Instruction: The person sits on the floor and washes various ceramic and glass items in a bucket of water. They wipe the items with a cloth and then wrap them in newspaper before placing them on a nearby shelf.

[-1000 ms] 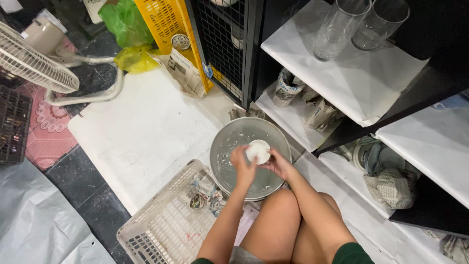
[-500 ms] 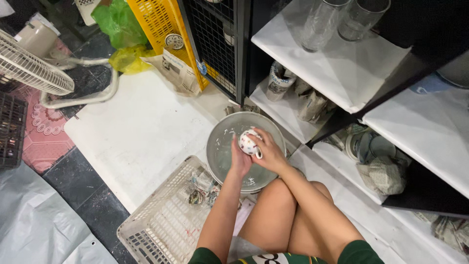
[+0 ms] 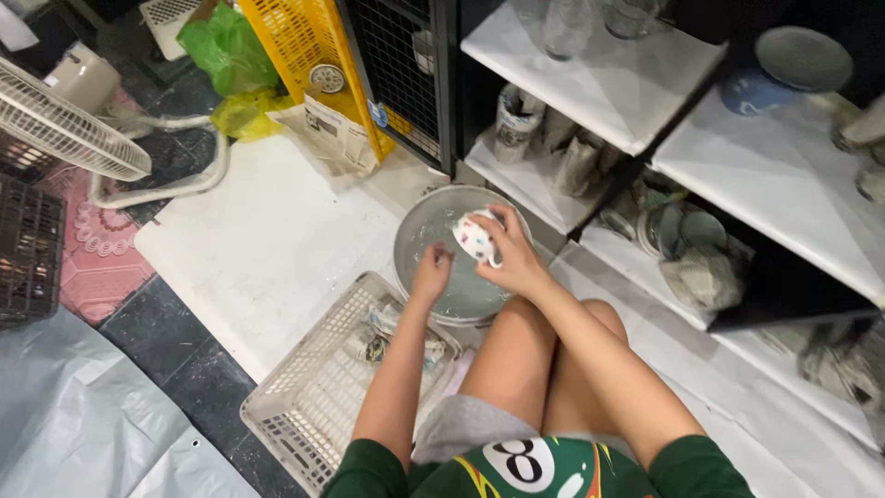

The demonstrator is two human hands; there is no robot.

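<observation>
My right hand (image 3: 516, 263) is clamped on a spotted white cup (image 3: 476, 238) over the metal basin (image 3: 433, 226); my left hand (image 3: 430, 275) dips loosely curled inside it. White plastic basket (image 3: 313, 387), near left, holds small wrapped items.

The scene was evenly and fairly brightly lit from above, with soft indoor light and no hard shadows. The white floor mat (image 3: 267, 249) and white shelf boards (image 3: 599, 65) came out pale and slightly washed. The wet metal basin (image 3: 433, 231) threw small bright glints. The open black shelving (image 3: 774, 286) at right fell into deep shade, so the things inside were hard to read. My hands (image 3: 502, 249) and the small patterned cup (image 3: 477, 238) were a little soft from motion. My arms cast only faint shadows on my legs. Straight edges bowed toward the corners from the wide lens, and the glasses (image 3: 567, 23) at the top edge were blurred.
</observation>
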